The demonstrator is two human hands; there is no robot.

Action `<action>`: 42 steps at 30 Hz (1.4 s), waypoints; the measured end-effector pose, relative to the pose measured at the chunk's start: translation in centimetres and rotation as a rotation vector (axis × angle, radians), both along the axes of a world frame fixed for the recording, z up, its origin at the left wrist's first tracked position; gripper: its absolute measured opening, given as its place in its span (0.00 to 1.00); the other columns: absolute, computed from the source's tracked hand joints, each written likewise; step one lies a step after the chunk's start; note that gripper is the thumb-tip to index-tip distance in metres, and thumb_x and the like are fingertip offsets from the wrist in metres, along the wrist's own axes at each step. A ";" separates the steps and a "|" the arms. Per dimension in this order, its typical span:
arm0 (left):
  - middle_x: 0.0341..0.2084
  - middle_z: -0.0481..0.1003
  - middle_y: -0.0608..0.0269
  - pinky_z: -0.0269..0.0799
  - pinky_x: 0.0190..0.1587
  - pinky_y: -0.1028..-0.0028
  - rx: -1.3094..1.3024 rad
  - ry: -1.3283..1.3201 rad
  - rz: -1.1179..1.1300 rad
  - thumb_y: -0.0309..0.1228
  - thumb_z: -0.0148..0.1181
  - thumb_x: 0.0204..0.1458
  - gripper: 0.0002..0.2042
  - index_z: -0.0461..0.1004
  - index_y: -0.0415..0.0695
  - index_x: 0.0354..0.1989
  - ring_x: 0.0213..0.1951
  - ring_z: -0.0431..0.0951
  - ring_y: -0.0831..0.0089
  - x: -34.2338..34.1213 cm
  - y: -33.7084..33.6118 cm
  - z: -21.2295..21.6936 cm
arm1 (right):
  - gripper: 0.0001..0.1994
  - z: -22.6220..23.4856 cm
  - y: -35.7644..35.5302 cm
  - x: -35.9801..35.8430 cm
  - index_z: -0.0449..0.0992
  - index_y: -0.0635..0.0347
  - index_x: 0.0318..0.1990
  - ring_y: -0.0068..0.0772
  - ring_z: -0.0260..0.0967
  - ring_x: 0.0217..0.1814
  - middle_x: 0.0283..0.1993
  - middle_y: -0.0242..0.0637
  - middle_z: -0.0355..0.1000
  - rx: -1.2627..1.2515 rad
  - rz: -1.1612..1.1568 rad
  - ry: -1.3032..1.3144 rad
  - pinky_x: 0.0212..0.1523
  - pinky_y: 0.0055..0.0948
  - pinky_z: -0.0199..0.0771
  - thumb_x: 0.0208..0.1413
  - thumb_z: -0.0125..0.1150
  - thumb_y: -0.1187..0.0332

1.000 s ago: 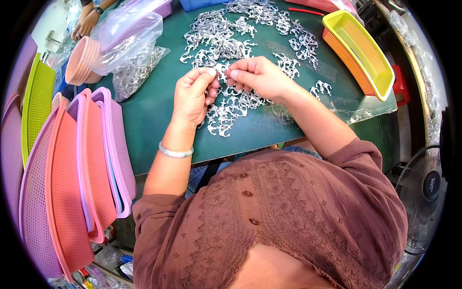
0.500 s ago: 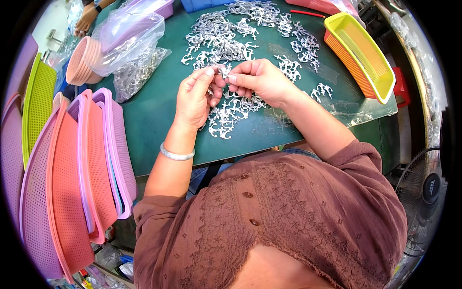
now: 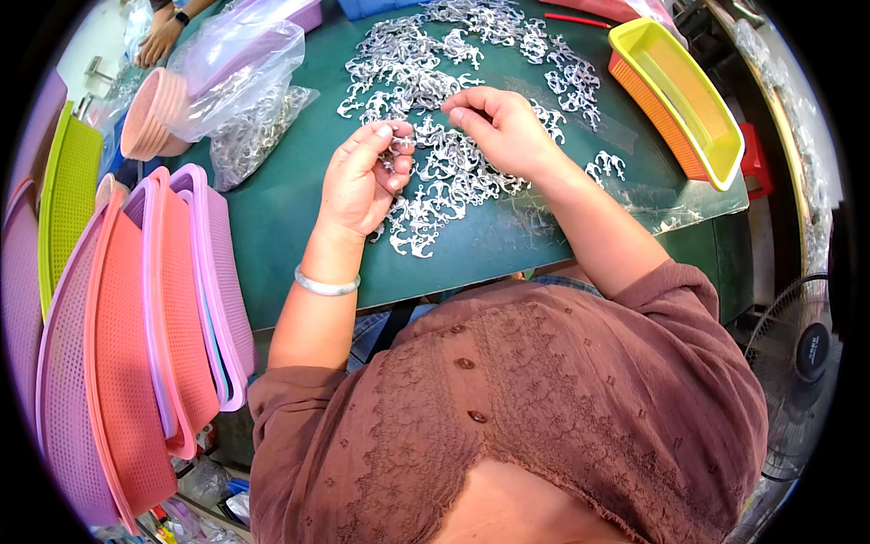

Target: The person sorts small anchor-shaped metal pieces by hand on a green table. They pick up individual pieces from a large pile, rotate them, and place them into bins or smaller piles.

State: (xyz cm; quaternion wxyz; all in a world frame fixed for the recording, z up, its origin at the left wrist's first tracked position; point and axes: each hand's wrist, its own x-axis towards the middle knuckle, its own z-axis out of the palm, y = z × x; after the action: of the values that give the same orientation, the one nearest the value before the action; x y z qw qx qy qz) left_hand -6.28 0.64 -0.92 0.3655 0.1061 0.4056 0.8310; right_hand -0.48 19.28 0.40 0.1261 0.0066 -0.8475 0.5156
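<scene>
Small silver anchor-shaped metal pieces (image 3: 458, 168) lie in a loose spread on the green tabletop under and beyond my hands. My left hand (image 3: 362, 181) is curled, palm up, around a few of these pieces, which show between thumb and fingers. To its right, my right hand (image 3: 507, 131) hovers over or touches the pile, thumb and forefinger close together. Whether anything sits in that pinch I cannot make out. A larger heap of the same pieces (image 3: 399, 68) lies just past my hands.
Left of the table stand nested purple and coral perforated baskets (image 3: 136, 344). Pink bowls (image 3: 149, 118) and a clear bag of metal pieces (image 3: 254, 136) sit at the table's left. A yellow-orange basket (image 3: 675, 100) stands right, a fan (image 3: 797, 363) below it. Another person's hand (image 3: 161, 38) shows far left.
My hands were together at a metal piece and have parted. The right one moved right and slightly away, over the pile; the left shifted slightly left, still holding pieces.
</scene>
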 end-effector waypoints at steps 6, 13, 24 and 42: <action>0.26 0.70 0.59 0.65 0.22 0.82 -0.016 -0.050 0.034 0.28 0.46 0.52 0.06 0.68 0.39 0.28 0.24 0.70 0.75 0.1 0.0 0.2 | 0.07 -0.1 0.3 0.5 0.75 0.57 0.29 0.40 0.62 0.41 0.33 0.37 0.68 0.623 0.127 0.160 0.42 0.35 0.62 0.41 0.57 0.68; 0.25 0.71 0.62 0.65 0.21 0.83 -0.089 0.012 0.035 0.20 0.47 0.47 0.07 0.68 0.39 0.35 0.23 0.70 0.78 0.3 0.2 0.4 | 0.06 -0.9 0.1 0.4 0.72 0.61 0.28 0.41 0.61 0.37 0.32 0.37 0.66 0.760 0.015 0.184 0.40 0.33 0.61 0.39 0.57 0.73; 0.19 0.69 0.69 0.55 0.15 0.88 -0.337 0.215 0.074 0.24 0.52 0.47 0.07 0.70 0.40 0.35 0.16 0.63 0.87 0.7 0.6 0.3 | 0.04 -1.3 0.6 -0.1 0.69 0.62 0.26 0.36 0.61 0.34 0.27 0.36 0.65 0.548 0.093 0.173 0.37 0.31 0.61 0.40 0.56 0.75; 0.17 0.69 0.70 0.56 0.15 0.89 -0.390 0.308 0.148 0.28 0.51 0.50 0.05 0.72 0.42 0.33 0.15 0.63 0.87 1.2 0.7 0.2 | 0.08 0.7 -0.2 0.6 0.73 0.65 0.31 0.13 0.59 0.29 0.26 0.26 0.68 -0.348 0.197 -0.310 0.31 0.15 0.60 0.51 0.53 0.68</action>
State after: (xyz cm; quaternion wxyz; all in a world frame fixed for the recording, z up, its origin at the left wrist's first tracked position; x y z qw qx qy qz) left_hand -5.07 1.37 -0.70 0.2513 0.1291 0.6159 0.7354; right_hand 0.16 19.06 1.14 -0.0570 -0.0115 -0.7504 0.6584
